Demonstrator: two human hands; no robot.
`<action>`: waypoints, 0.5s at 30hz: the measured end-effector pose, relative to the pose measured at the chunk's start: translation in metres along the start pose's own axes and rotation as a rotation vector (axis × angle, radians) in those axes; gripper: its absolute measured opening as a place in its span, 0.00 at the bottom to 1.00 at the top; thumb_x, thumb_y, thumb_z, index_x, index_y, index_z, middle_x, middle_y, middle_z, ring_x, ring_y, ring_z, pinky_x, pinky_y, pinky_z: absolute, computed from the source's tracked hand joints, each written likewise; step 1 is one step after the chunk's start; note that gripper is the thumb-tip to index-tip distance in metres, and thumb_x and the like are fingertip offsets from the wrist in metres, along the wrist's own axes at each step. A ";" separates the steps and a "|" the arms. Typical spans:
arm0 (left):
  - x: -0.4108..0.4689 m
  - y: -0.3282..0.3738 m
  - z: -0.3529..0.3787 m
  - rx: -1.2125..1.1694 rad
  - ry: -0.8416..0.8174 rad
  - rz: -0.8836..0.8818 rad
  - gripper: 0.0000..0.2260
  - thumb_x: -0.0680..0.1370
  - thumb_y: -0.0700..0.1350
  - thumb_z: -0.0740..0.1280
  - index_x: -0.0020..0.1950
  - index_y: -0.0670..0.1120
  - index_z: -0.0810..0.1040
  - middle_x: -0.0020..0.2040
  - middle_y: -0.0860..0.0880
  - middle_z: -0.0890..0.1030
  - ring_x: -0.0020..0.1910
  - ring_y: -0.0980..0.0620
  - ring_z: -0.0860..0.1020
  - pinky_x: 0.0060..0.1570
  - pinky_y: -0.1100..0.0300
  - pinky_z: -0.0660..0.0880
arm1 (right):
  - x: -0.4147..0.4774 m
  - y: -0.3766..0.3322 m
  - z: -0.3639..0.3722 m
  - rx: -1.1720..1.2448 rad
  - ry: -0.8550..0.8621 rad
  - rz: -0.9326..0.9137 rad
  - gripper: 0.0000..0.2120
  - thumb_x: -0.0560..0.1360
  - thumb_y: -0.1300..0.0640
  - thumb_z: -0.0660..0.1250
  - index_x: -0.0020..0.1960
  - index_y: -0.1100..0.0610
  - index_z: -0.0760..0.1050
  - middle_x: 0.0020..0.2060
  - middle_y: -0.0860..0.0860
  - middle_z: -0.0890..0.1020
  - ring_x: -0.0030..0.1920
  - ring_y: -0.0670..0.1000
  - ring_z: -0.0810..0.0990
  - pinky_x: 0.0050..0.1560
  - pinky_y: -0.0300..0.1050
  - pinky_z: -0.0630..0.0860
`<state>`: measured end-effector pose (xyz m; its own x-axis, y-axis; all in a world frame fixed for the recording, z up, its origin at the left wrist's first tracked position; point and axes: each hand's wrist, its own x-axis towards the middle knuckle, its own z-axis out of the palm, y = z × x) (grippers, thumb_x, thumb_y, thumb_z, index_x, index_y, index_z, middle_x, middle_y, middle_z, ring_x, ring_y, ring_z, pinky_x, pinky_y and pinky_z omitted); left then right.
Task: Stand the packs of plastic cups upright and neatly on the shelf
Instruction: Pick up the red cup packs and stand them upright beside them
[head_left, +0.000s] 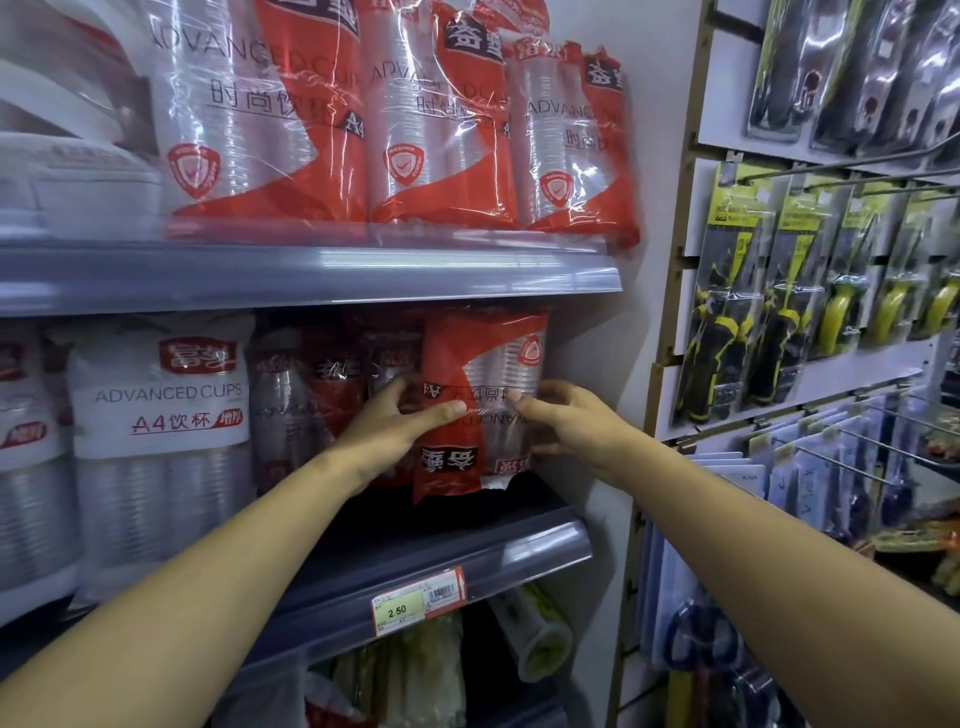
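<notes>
A red-and-clear pack of plastic cups stands on the middle shelf near its right end, its print upside down. My left hand grips its left side, thumb across the front. My right hand holds its right side. More dark red cup packs stand just left of it, deeper in the shelf. Three red-and-clear cup packs stand upright in a row on the upper shelf.
White "ADVANCED CUPS" packs fill the middle shelf's left part. A price tag reading 2.50 sits on the shelf rail. A white side panel bounds the shelf on the right; beyond it pegboard hooks hold packaged tools.
</notes>
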<state>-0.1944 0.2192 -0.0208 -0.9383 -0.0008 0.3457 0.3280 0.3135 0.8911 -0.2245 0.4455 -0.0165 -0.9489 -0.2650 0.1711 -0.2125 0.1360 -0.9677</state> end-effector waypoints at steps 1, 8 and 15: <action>-0.001 -0.001 -0.003 0.002 0.013 -0.009 0.21 0.70 0.53 0.76 0.61 0.53 0.76 0.52 0.55 0.83 0.49 0.59 0.82 0.46 0.63 0.77 | 0.002 -0.001 0.004 0.005 0.007 -0.004 0.21 0.74 0.49 0.73 0.63 0.54 0.72 0.57 0.52 0.83 0.57 0.51 0.82 0.55 0.52 0.81; -0.026 -0.012 -0.031 0.033 0.185 -0.061 0.22 0.72 0.54 0.74 0.62 0.55 0.70 0.53 0.59 0.79 0.51 0.59 0.79 0.45 0.66 0.72 | 0.019 -0.002 0.049 -0.012 -0.006 -0.020 0.25 0.71 0.47 0.76 0.63 0.56 0.74 0.54 0.53 0.84 0.51 0.52 0.84 0.46 0.49 0.81; -0.044 -0.027 -0.069 0.120 0.327 -0.182 0.31 0.73 0.57 0.72 0.69 0.54 0.60 0.65 0.50 0.76 0.60 0.47 0.76 0.63 0.47 0.73 | 0.030 -0.007 0.104 -0.026 -0.091 -0.005 0.29 0.59 0.38 0.80 0.54 0.51 0.79 0.54 0.53 0.86 0.53 0.55 0.85 0.59 0.56 0.80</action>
<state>-0.1545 0.1447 -0.0399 -0.8894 -0.3629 0.2779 0.1262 0.3893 0.9124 -0.2279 0.3377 -0.0239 -0.9230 -0.3512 0.1573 -0.2243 0.1587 -0.9615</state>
